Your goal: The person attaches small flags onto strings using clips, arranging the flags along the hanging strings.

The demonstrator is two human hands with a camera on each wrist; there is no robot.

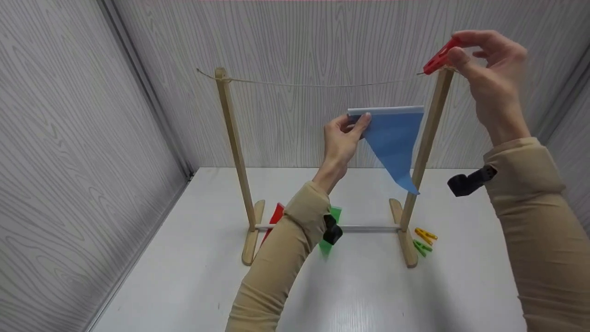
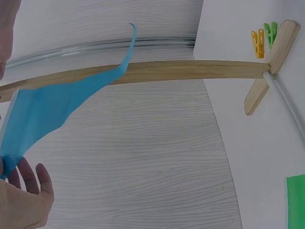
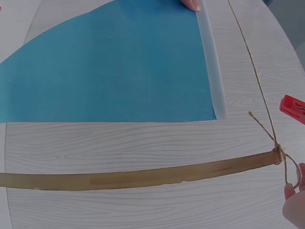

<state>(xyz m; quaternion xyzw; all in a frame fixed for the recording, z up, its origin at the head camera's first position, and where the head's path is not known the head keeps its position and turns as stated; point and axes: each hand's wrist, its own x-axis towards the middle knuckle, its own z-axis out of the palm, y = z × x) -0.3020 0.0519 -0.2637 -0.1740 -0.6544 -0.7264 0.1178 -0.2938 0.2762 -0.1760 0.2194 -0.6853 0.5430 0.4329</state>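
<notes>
A blue pennant point(image 1: 394, 143) hangs from a person's left hand point(image 1: 341, 138), pinched at an upper corner, below the cord point(image 1: 318, 85); the right hand point(image 1: 500, 69) pinches a red clothespin point(image 1: 442, 55) near the top of a wooden post point(image 1: 431, 129); on the desk point(image 1: 368, 290), a yellow clothespin point(image 1: 426, 235) and green clothespin point(image 1: 421, 247) lie beside its foot point(image 1: 408, 251); a red pennant point(image 1: 275, 217) and green pennant point(image 1: 336, 213) lie near the crossbar point(image 1: 368, 228).

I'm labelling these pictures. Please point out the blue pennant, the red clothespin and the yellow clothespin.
Blue pennant point(image 1: 397, 138), head view: the middle of its blue face.
Red clothespin point(image 1: 437, 60), head view: about halfway along its body.
Yellow clothespin point(image 2: 260, 46), left wrist view: the middle of its body.
</notes>
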